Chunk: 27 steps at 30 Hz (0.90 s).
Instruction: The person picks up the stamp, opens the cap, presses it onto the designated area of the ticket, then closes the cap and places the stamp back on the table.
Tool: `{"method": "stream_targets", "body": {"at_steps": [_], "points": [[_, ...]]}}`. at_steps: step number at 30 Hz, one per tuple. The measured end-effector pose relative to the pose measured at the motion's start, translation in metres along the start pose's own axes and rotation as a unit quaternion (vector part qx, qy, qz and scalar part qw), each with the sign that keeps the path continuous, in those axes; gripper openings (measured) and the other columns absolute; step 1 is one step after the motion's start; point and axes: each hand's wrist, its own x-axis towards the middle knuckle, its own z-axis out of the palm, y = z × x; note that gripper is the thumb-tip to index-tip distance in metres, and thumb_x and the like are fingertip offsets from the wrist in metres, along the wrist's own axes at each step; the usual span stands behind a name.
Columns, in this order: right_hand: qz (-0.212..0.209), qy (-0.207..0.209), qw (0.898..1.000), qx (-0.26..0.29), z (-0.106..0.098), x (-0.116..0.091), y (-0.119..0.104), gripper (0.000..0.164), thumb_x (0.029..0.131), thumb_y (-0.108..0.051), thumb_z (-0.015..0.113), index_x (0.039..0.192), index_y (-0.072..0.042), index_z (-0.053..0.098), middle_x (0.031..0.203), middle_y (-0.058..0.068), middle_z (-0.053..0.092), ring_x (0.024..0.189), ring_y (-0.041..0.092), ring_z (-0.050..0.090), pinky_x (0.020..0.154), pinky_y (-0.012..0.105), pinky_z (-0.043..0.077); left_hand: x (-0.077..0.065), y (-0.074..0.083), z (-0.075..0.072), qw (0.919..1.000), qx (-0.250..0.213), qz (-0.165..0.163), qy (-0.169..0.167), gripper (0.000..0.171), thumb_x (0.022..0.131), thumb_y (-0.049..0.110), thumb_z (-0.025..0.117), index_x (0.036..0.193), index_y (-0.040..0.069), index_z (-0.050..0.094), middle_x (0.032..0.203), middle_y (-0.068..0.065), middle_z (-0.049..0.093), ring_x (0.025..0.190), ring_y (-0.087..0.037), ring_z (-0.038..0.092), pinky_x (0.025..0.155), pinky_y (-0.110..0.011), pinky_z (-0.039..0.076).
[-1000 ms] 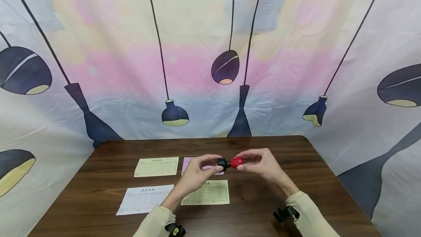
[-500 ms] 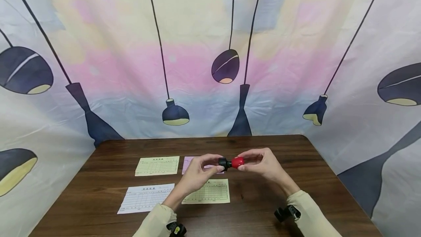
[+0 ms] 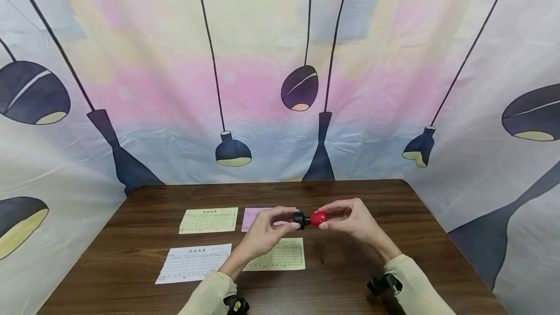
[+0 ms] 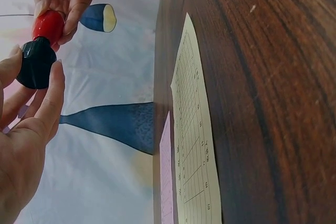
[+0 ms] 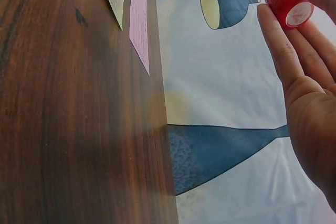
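Both hands hold one stamp above the table, lying sideways between them. Its black end (image 3: 299,218) is pinched between the thumb and fingers of my left hand (image 3: 263,233). My right hand (image 3: 352,220) pinches the rounded red end (image 3: 319,218). In the right wrist view, a pale disc (image 5: 299,14) with reddish marks shows on the tip of the red end. The left wrist view has the black part (image 4: 37,65) joined to the red part (image 4: 49,25). Fingers hide some of both ends.
Paper forms lie on the dark wooden table (image 3: 341,286): a pale yellow form (image 3: 207,220), a white form (image 3: 192,262), a pink form (image 3: 251,218) and a second yellow form (image 3: 284,255). The left forearm partly covers some. A printed cloth (image 3: 271,38) hangs behind.
Both hands and the stamp have shifted slightly to the right. Their grip looks the same, and the forms lie where they were.
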Motion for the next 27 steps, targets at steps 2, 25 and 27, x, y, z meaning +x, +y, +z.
{"method": "stream_targets", "body": {"at_steps": [2,25,27], "points": [[-0.001,-0.001,1.000,-0.003,0.000,-0.001,0.001,0.034,0.086,-0.010,0.086,0.119,-0.003,0.077,0.113,0.023,0.078,0.083,0.015,0.079,0.073,0.029,0.065,0.000,-0.001,0.000,1.0000,-0.001,-0.001,-0.003,0.034,0.098,0.014,0.076,0.131,0.007,0.072,0.131,-0.019,0.071,0.117,-0.031,0.072,0.091,-0.025,0.063],[-0.017,0.007,1.000,0.004,-0.009,-0.005,0.006,0.037,0.086,-0.008,0.086,0.120,0.001,0.076,0.110,0.015,0.081,0.089,0.017,0.081,0.077,0.030,0.066,0.004,-0.010,-0.003,0.9996,-0.012,-0.011,-0.024,0.035,0.099,0.022,0.075,0.133,0.012,0.073,0.138,-0.019,0.069,0.102,-0.016,0.076,0.080,-0.027,0.062],[-0.022,0.022,1.000,0.002,-0.016,-0.008,0.006,0.037,0.087,-0.008,0.086,0.121,0.003,0.076,0.111,0.010,0.081,0.092,0.018,0.081,0.078,0.030,0.066,0.002,-0.011,-0.008,0.9997,-0.007,-0.015,-0.019,0.038,0.100,0.023,0.075,0.136,0.013,0.072,0.140,-0.019,0.068,0.107,-0.019,0.076,0.083,-0.030,0.063]]}}
